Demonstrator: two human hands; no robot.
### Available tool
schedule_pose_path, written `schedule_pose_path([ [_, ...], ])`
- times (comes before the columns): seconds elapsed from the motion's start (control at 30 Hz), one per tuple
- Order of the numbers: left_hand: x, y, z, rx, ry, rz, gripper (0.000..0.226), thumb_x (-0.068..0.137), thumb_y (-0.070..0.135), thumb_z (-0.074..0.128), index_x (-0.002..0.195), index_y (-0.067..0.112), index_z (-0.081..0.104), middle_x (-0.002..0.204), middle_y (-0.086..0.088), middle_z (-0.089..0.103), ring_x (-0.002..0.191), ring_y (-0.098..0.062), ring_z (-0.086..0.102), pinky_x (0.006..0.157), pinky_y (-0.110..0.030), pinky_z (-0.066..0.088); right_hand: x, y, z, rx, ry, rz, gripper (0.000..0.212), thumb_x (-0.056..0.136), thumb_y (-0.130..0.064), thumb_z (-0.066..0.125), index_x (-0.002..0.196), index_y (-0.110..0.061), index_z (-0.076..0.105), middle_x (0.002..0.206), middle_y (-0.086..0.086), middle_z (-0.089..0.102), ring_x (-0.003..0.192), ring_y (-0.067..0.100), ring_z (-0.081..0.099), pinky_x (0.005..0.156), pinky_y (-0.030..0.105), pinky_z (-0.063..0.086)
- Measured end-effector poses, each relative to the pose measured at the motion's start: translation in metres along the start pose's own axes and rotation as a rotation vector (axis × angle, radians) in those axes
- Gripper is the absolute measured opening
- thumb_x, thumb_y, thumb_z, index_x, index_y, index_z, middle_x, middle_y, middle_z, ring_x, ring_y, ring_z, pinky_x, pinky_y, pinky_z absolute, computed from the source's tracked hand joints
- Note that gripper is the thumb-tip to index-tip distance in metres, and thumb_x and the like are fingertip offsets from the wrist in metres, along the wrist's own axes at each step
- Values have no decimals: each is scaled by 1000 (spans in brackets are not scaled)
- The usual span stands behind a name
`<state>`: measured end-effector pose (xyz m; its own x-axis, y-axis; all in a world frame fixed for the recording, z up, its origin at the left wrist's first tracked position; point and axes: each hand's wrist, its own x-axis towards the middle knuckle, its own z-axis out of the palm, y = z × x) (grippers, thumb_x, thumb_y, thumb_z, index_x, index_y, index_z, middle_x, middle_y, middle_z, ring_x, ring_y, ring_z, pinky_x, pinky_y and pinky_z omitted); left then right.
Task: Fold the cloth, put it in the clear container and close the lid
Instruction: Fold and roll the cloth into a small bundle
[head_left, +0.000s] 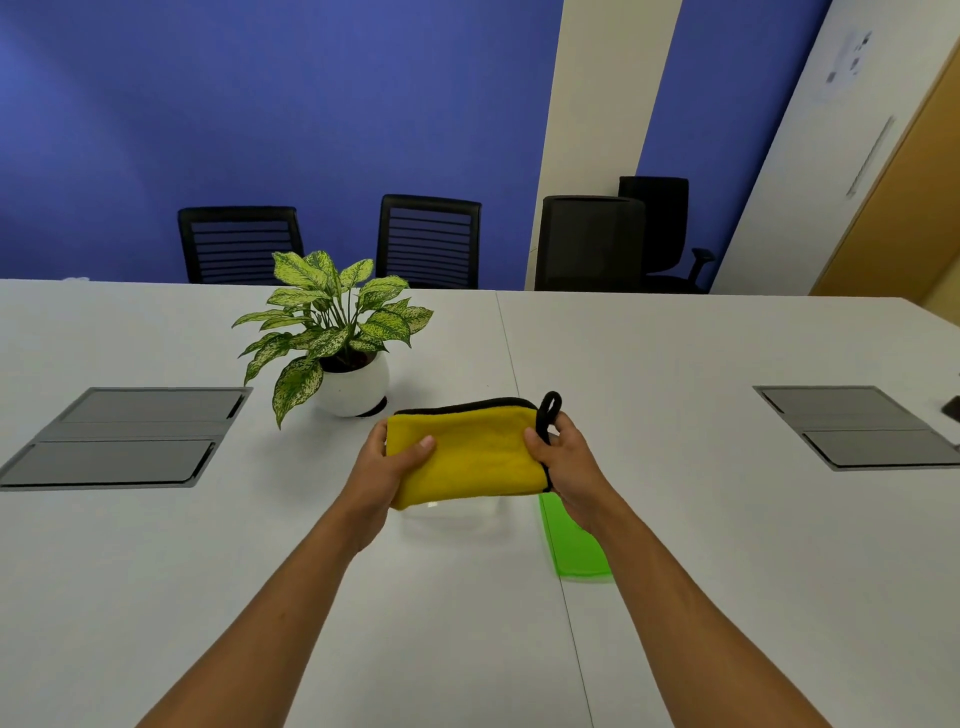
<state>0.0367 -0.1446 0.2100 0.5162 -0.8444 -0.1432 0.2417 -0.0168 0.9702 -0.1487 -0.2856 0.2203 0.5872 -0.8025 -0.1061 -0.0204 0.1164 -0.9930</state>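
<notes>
Now folded cloth (467, 454) pinched by fingers of left hand (387, 467) and right hand (569, 462) above surface (701, 519); no readable writing.

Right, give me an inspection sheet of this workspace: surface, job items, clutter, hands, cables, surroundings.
Surface: white table, seam down the middle, two grey flap panels set into it.
Job's things: folded yellow cloth with black edging and loop, held above the clear container, which is faint and hard to make out; green lid lies on the table to its right.
Clutter: potted plant in a white pot behind the cloth; dark object at the right edge, cut off.
Hands: left hand and right hand each grip one end of the cloth.
Cables: nothing seen.
Surroundings: black office chairs, blue wall, wooden door at right.
</notes>
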Motion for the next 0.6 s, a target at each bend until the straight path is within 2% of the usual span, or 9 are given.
schedule_pose_path([
  [0.07, 1, -1, -3, 115, -31, 64, 55, 81, 34, 73, 126, 48, 44, 125, 3, 54, 107, -25, 59, 75, -37, 57, 1, 5, 2, -54, 26, -22, 35, 96, -21, 54, 129, -25, 44, 129, 15, 56, 116, 31, 57, 100, 55, 46],
  [0.13, 2, 1, -8, 204, -125, 75, 53, 78, 34, 76, 120, 50, 48, 120, 2, 55, 104, -25, 60, 71, -34, 58, 2, 10, 1, -72, 24, -15, 39, 97, -21, 54, 134, -23, 41, 129, 15, 56, 118, 32, 55, 101, 55, 44],
  [0.3, 11, 12, -28, 364, -340, -56, 49, 70, 32, 80, 113, 31, 57, 115, -5, 58, 101, -29, 62, 67, -31, 57, 7, 16, -3, -70, -53, 10, 39, 97, -19, 53, 135, -21, 43, 125, 17, 59, 115, 33, 58, 99, 52, 47],
  [0.47, 24, 21, -38, 433, -435, -119, 55, 71, 28, 82, 118, 33, 56, 121, -6, 55, 106, -31, 61, 69, -35, 59, 16, 17, 0, -68, -63, 21, 36, 97, -19, 53, 131, -24, 44, 125, 17, 59, 113, 34, 59, 98, 50, 49],
  [0.6, 37, 20, -42, 487, -452, -130, 49, 72, 28, 81, 114, 28, 58, 116, -6, 59, 103, -30, 63, 69, -34, 59, 29, 21, 0, -46, -65, 35, 33, 96, -18, 54, 127, -26, 46, 123, 17, 60, 113, 35, 59, 96, 49, 50],
])
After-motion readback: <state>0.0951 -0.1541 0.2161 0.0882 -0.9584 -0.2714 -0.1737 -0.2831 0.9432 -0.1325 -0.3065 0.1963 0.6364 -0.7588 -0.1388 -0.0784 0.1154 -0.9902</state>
